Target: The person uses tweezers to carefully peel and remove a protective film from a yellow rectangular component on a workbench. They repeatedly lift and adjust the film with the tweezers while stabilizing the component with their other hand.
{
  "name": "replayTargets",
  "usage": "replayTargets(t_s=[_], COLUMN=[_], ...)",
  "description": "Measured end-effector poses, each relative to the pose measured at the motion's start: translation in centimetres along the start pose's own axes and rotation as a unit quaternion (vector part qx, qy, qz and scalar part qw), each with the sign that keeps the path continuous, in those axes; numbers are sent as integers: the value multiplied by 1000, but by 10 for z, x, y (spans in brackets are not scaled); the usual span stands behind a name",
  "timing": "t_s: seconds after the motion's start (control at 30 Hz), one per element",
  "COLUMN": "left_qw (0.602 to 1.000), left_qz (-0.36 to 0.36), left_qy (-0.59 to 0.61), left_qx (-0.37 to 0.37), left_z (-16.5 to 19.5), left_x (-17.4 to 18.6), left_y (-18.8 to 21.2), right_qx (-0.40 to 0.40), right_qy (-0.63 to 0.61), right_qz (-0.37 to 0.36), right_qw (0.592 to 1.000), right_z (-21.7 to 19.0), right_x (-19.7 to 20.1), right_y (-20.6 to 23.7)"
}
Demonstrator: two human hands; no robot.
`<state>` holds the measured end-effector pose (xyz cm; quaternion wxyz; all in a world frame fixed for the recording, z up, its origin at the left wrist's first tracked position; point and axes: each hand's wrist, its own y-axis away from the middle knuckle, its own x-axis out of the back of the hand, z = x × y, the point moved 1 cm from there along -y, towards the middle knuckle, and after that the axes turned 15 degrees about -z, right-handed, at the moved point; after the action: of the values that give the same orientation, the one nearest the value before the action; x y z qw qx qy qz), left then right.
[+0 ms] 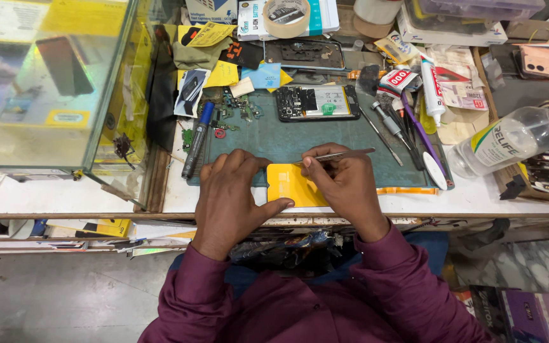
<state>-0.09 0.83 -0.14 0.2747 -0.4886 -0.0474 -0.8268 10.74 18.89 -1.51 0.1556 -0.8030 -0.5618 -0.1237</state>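
Note:
A yellow phone back cover (289, 183) lies at the near edge of a teal work mat (287, 140). My left hand (233, 190) presses down on its left side, the thumb across its lower edge. My right hand (344, 184) holds metal tweezers (341, 154) with the tip at the cover's upper edge. An opened phone (316, 101) with its boards and battery showing lies at the far side of the mat.
A blue-capped marker (197, 140) lies left of the mat, and small loose parts (233, 114) sit at its far left. Screwdrivers and tools (401, 127) lie to the right, beside a clear plastic bottle (509, 140). A glass case (46, 82) stands left; a tape roll (286, 16) at the back.

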Motion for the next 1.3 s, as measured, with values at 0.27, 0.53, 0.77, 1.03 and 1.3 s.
replayTargets(t_s=[0.27, 0.53, 0.77, 1.03, 1.3], left_qw=[1000, 1000, 1000, 1000, 1000], left_qz=[0, -3, -9, 10, -2], left_qy=[-5, -10, -8, -13, -12], left_qx=[5, 5, 12, -5, 8], left_z=[0, -1, -1, 0, -1], left_x=[-1, -2, -2, -2, -2], left_y=[0, 0, 0, 1, 0], right_qx=[13, 36, 22, 31, 31], right_qy=[-1, -17, -21, -8, -17], right_qz=[-6, -26, -31, -34, -37], right_qw=[1000, 999, 999, 999, 999], right_z=[4, 7, 4, 1, -6], right_x=[0, -4, -1, -3, -5], right_y=[-1, -2, -3, -2, 0])
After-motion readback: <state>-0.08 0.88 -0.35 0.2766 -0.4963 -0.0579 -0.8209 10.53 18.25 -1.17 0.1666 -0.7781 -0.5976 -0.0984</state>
